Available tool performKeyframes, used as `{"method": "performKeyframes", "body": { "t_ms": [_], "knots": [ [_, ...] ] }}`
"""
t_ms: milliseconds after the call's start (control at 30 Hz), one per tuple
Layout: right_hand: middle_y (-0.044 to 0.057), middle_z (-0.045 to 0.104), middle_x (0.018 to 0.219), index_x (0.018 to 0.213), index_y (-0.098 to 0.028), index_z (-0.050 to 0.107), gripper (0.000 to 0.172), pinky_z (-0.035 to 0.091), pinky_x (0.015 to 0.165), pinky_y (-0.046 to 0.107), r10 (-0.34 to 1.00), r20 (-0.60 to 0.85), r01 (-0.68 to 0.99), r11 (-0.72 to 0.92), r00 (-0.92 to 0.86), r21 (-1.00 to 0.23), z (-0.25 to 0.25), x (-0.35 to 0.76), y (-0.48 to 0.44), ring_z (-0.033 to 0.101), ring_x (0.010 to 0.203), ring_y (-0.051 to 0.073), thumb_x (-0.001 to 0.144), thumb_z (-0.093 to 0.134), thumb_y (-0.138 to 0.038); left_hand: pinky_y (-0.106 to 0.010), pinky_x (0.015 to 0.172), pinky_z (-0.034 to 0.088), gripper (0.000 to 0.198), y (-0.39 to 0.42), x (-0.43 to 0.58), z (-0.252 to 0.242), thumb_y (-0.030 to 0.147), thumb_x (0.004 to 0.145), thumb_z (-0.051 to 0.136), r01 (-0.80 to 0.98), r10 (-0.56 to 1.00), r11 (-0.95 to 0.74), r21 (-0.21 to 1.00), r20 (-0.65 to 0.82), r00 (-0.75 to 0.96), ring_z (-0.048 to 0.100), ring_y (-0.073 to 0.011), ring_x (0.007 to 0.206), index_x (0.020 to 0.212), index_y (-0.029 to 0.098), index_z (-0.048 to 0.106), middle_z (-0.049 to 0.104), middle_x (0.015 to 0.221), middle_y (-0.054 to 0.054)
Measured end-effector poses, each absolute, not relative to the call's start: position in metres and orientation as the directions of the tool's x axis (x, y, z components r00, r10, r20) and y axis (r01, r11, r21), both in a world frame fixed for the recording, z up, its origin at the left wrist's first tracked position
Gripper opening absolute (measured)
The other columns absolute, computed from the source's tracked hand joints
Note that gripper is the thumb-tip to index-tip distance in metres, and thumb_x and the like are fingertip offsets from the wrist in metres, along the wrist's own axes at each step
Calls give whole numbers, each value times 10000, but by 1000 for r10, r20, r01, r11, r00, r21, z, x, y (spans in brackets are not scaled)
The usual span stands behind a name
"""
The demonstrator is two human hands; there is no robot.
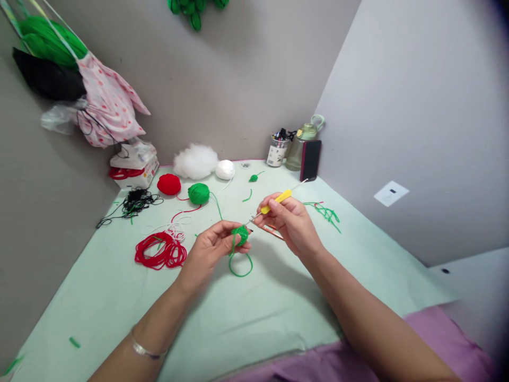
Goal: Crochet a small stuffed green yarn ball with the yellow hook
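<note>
My left hand (212, 249) pinches a small green crocheted piece (240, 234) above the pale green table (254, 318); a loop of green yarn (240, 265) hangs from it. My right hand (288, 220) is closed around a crochet hook with a yellow handle (276, 201), its metal tip pointing at the green piece. Green yarn runs back to a green yarn ball (199, 193) farther up the table.
A red yarn ball (169, 184), white ball (225, 169) and white stuffing (196, 161) sit at the back. Loose red yarn (161, 252) and black yarn (135, 202) lie left. A jar (277, 151), bottle (300, 146) and phone (310, 160) stand in the corner.
</note>
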State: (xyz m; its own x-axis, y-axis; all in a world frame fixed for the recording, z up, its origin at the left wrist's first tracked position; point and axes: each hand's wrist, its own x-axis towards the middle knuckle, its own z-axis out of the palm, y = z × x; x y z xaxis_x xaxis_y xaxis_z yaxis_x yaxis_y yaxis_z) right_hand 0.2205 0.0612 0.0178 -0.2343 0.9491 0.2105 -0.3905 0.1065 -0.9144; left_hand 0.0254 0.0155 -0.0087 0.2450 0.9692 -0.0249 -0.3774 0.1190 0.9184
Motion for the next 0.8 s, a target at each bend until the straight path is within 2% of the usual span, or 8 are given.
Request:
{"method": "performKeyframes", "body": {
  "t_ms": [233,467,800],
  "knots": [
    [12,710,795,828,-172,725,271,633,654,257,956,221,-381,136,-191,-915,19,219,60,753,682,150,834,832,-421,-284,779,627,292,16,25,-6,379,791,882,-387,971,116,915,-23,236,775,-160,738,964,180,757,820,953,-35],
    [8,698,796,805,-172,735,263,630,634,249,942,213,-389,100,-260,-916,22,223,61,738,654,137,829,839,-413,-279,791,623,269,16,24,-9,360,811,869,-384,969,111,917,-14,247,778,-163,771,982,182,763,815,971,-39],
    [14,708,800,820,-171,735,260,625,641,240,941,209,-382,96,-266,-919,21,223,60,740,670,137,849,824,-414,-288,788,614,262,17,24,-8,359,815,864,-368,970,114,923,-22,244,767,-163,762,981,185,758,795,947,-29]
  ]
}}
